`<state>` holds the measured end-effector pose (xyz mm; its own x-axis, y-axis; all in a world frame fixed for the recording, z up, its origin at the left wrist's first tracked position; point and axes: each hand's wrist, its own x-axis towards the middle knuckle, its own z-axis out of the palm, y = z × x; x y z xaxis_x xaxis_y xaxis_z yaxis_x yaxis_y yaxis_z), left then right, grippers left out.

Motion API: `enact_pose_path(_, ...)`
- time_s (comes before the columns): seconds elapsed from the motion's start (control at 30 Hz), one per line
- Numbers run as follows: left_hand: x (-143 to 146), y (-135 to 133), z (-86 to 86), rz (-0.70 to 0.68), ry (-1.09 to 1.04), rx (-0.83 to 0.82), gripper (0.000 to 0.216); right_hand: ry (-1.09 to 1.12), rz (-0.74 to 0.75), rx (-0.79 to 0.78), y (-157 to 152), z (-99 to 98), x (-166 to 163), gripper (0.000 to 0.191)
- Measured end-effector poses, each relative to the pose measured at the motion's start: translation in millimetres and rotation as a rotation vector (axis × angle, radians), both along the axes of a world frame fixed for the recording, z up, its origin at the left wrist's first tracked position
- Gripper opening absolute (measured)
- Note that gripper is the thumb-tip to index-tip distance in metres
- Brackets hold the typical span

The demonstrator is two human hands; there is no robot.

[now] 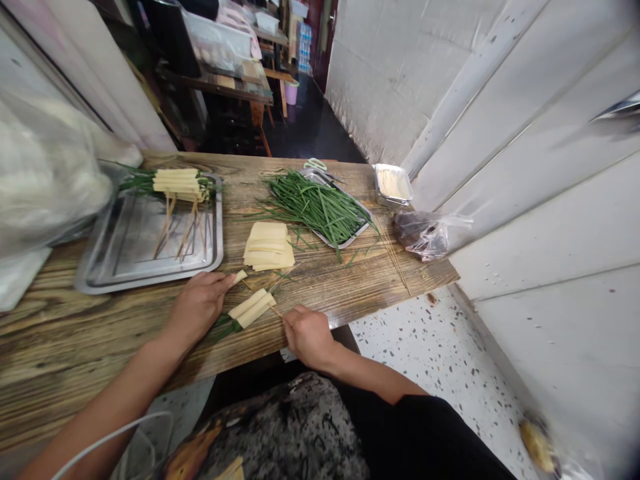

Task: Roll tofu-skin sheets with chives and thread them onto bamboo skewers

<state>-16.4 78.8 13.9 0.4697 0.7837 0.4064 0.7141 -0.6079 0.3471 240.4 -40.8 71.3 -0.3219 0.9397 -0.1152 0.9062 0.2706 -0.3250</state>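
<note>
My right hand (309,335) is closed round the end of a thin wooden skewer (278,311). On that skewer sit pale yellow tofu-skin rolls (253,308) with green chive ends sticking out at the left. My left hand (201,301) pinches another small yellow roll (240,277) just beyond them, over the table. Behind the hands lies a stack of flat yellow sheets (270,247). Finished-looking skewers of rolls (176,181) rest at the back of a metal tray (217,243) on the left.
A smaller tray heaped with green chives (320,203) stands at the back, scissors (315,164) behind it. Loose skewers (395,257), a foil box (393,185) and a bagged dark item (423,233) are at the right. A large plastic bag (50,167) crowds the left; a wall (500,167) borders the right.
</note>
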Motion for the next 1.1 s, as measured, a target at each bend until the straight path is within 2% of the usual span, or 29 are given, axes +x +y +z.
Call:
enact_pose_path(0.6,-1,-1,1.8,-0.004,-0.039,0.016,0.041,-0.074,0.057,-0.076,13,17.8,-9,0.017)
enact_pose_path(0.83,-1,-1,1.7,-0.006,-0.057,0.007,0.042,-0.065,0.052,-0.025,22,12.0,-17,0.016)
enact_pose_path(1.1,-5,3,-0.6,-0.015,-0.085,-0.07,0.054,-0.064,0.074,0.015,41,3.7,-24,0.019)
